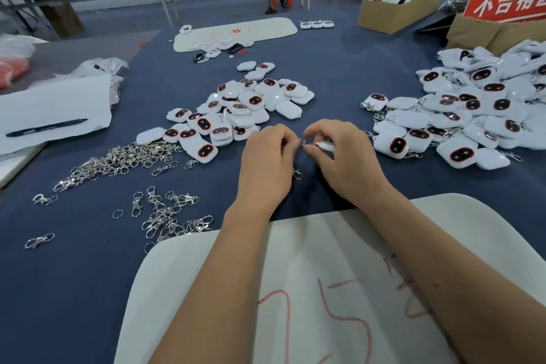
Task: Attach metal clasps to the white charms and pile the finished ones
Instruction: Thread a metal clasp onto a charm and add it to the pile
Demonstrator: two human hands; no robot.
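Observation:
My left hand [267,156] pinches a metal clasp [297,173], whose hook end dangles below my fingers. My right hand [339,154] grips a white charm [325,145], mostly hidden in my palm, with only its edge showing. Both hands meet at the centre of the blue table, fingertips almost touching at the clasp's ring. A pile of white charms without clasps [236,109] lies just beyond my hands. At the right, a larger pile of charms with clasps attached [461,121] spreads out. Loose clasps [124,159] are heaped on the left.
A white board [295,275] with red marks lies under my forearms. More clasps [168,216] are scattered near its left corner. Paper with a pen [45,128] sits far left. Cardboard boxes [396,9] and a red sign [511,0] stand at the back right.

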